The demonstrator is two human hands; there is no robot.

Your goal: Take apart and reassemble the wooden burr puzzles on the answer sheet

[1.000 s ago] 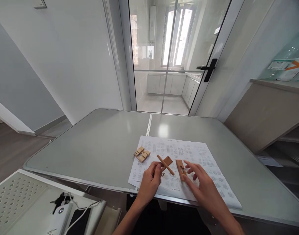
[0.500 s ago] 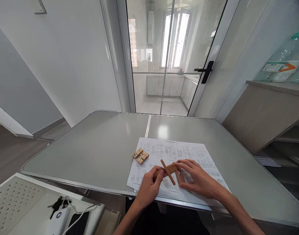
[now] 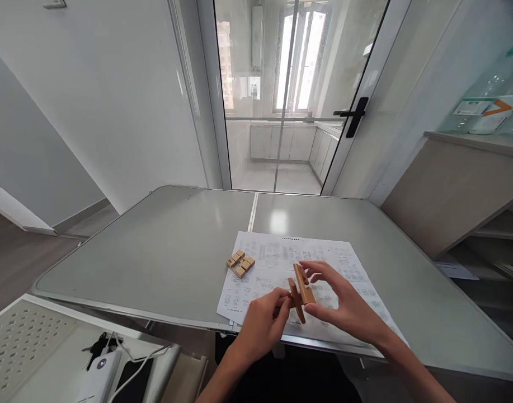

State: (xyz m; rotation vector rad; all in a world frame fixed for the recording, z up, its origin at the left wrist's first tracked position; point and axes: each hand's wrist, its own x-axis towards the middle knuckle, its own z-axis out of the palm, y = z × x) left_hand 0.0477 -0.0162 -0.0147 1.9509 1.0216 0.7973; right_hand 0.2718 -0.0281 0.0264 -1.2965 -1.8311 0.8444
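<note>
My left hand (image 3: 265, 322) is closed, thumb against fingers, on a brown wooden puzzle piece that is mostly hidden by the hand. A second flat wooden strip (image 3: 296, 301) crosses that piece just beyond my fingertips. Thumb below and fingers above, my right hand (image 3: 346, 308) grips a slotted wooden puzzle piece (image 3: 302, 282) by its ends. This piece is tilted and stands right beside the crossed strip; whether they are joined I cannot tell. Beneath both hands lies a white sheet printed with small diagrams (image 3: 277, 254).
A cluster of light wooden blocks (image 3: 241, 263) sits on the sheet's left edge. At the lower left, a white cart (image 3: 42, 341) bears keys (image 3: 99, 348), a white power bank (image 3: 99, 375) and a cable. A shelf with clear bottles (image 3: 491, 103) stands at the right.
The slotted piece has come up from the sheet into my right hand and met the crossed pieces. My left hand has shifted right and turned its pieces.
</note>
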